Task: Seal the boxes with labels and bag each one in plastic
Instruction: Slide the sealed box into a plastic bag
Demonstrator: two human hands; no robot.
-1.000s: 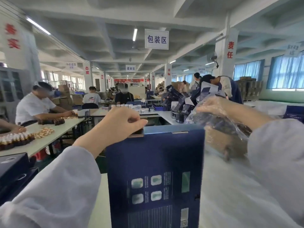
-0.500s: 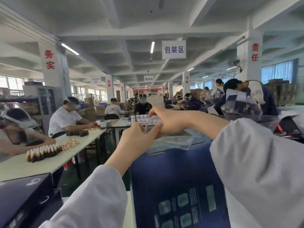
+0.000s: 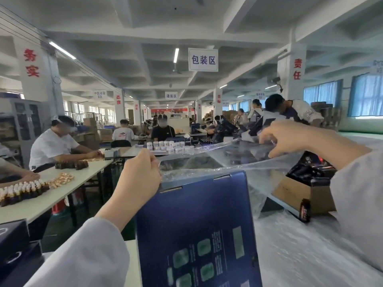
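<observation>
The dark blue box (image 3: 196, 224) stands upright close in front of the person, its top edge just under a clear plastic bag (image 3: 223, 160). The left hand (image 3: 141, 179) pinches the bag's rim in its grip by the box's top-left corner. The right hand (image 3: 290, 139) pinches the opposite rim, holding the mouth spread.

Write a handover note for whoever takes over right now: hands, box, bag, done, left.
Left hand: grips one edge of the clear plastic bag, by the top left corner of the blue box.
Right hand: pinches the opposite edge, raised out to the right.
The bag mouth is stretched open between them, just over the top edge of the upright box.
Done: bag opened. Label seal: cannot tell from this view.
Left: draw the bag down over the box. The dark boxes at lower left are possibly next.
</observation>
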